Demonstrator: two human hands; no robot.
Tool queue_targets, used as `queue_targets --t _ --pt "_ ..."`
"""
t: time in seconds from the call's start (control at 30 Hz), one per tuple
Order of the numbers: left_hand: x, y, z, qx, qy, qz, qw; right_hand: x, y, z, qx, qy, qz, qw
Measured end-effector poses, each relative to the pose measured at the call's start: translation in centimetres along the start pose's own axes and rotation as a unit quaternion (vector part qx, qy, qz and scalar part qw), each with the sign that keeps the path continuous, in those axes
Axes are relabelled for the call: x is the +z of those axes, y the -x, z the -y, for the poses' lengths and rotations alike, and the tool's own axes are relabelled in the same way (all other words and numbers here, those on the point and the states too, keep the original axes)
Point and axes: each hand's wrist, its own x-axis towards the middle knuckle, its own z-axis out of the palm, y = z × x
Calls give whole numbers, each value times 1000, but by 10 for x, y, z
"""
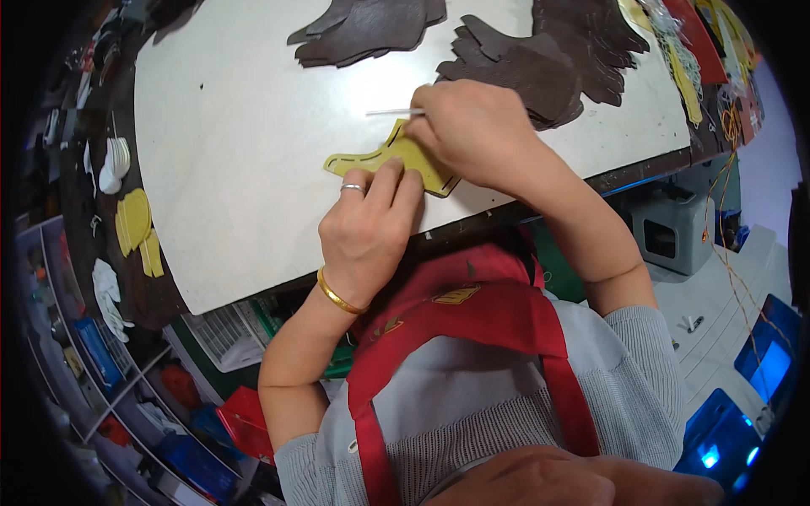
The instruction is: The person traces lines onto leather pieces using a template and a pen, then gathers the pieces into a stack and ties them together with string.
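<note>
A yellow template (413, 162) with dark slots along its edges lies near the front edge of the white tabletop (245, 169). My left hand (371, 215) presses its fingertips down on the template; the fingers are a little bent and the thumb is hidden. A dark edge shows under the template at its lower right. Over its upper right side, my right hand (472, 126) is closed on a thin white pen-like stick (393, 111), which points left above the template. The stick's other end is hidden in the hand.
Stacks of dark brown leather pieces (363, 32) lie at the back, with more leather pieces (523, 72) just beyond my right hand. Yellow pieces (135, 221), a white glove (108, 295) and a white thread spool (114, 164) lie left of the board. A grey plastic stool (671, 228) stands at right.
</note>
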Motion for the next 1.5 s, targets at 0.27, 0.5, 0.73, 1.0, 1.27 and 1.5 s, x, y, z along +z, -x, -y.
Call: queue_targets --t 0.27,0.5,0.73,1.0,1.27,1.5 --pt "18 -41 24 58 184 -30 981 -47 42 -61 108 -179 -126 970" --pt "57 -175 75 -78 -7 126 989 -85 43 -128 234 -196 -310 900" --pt "84 -127 111 -83 1 40 996 -99 77 -136 190 -298 -376 857" --pt "1 -43 77 -17 -69 24 997 -103 66 -128 145 -381 -428 807" --pt "0 -19 93 53 -72 -11 996 -94 68 -152 114 -491 -368 782" --pt "-10 -7 57 32 82 -14 996 -52 47 -69 159 -485 -183 840"
